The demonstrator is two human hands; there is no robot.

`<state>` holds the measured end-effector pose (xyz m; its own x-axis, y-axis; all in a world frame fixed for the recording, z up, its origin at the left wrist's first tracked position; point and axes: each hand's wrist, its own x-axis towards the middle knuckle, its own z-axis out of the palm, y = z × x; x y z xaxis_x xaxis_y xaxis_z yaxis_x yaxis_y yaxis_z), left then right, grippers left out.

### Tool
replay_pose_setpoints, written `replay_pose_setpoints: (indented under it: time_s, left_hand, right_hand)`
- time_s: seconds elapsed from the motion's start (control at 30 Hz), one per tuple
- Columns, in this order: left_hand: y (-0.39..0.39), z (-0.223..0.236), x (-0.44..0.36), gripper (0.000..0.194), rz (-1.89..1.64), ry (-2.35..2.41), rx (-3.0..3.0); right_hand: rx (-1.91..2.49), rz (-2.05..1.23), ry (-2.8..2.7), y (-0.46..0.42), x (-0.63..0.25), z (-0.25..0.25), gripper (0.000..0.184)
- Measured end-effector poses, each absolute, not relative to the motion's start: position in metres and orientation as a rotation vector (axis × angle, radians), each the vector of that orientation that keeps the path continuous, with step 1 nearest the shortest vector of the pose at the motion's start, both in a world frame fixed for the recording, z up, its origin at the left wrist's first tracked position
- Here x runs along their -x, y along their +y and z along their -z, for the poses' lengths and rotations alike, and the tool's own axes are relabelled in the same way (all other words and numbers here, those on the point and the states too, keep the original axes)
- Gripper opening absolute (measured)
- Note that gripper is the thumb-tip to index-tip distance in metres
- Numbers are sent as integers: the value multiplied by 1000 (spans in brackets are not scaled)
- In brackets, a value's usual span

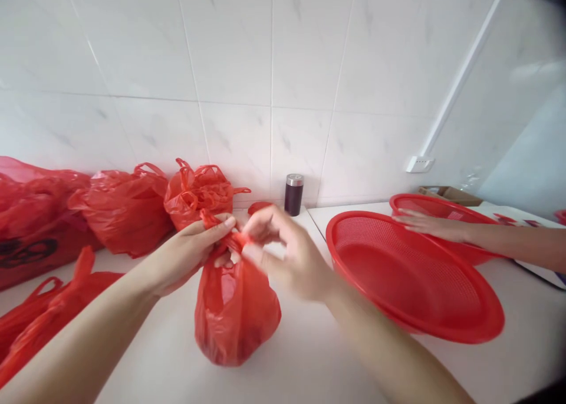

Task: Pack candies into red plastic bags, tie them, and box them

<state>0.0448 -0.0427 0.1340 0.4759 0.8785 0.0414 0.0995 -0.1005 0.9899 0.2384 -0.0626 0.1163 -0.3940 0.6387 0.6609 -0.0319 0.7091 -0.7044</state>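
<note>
A small red plastic bag (234,309), full and rounded, stands on the white counter (309,357) in front of me. My left hand (194,250) pinches the knotted handles at its top. My right hand (283,256), slightly blurred, grips the same handles from the right. Both hands meet just above the bag's neck.
Several more red bags (128,206) lie along the tiled wall at left. A dark canister with a silver lid (293,194) stands at the back. Two red mesh baskets (411,274) sit at right; another person's hand (424,224) rests on the far one.
</note>
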Motion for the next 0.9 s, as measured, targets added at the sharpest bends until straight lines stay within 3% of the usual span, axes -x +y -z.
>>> replay_pose_setpoints:
  time_s: [0.17,0.27,0.5,0.6,0.7,0.8,0.9]
  left_hand:
    - [-49,-132,-38,16,-607,998,-1932]
    - [-55,-124,-41,13,-628,1110,-2150]
    - [-58,-100,-45,20,-1314,1412,-2614]
    - [-57,-96,-45,8,-1334,1333,-2574]
    - [-58,-93,-43,18,-1272,1342,-2597]
    - [-61,-91,-39,23,-1309,1340,-2656]
    - [-63,-89,-39,21,-1354,1293,-2673]
  right_hand:
    - [484,-575,-1859,-75,-235,-106,14]
    - [718,-809,-1779,-56,-233,-87,26]
    - [702,-1329,-1668,-50,-225,-58,38]
    - [680,-1332,-1672,-53,-225,-60,31]
    - [690,-1145,-1661,-52,-230,-67,12]
    - [703,-992,-1671,-53,-235,-73,11]
    - [656,-1041,-1694,-55,-233,-74,11]
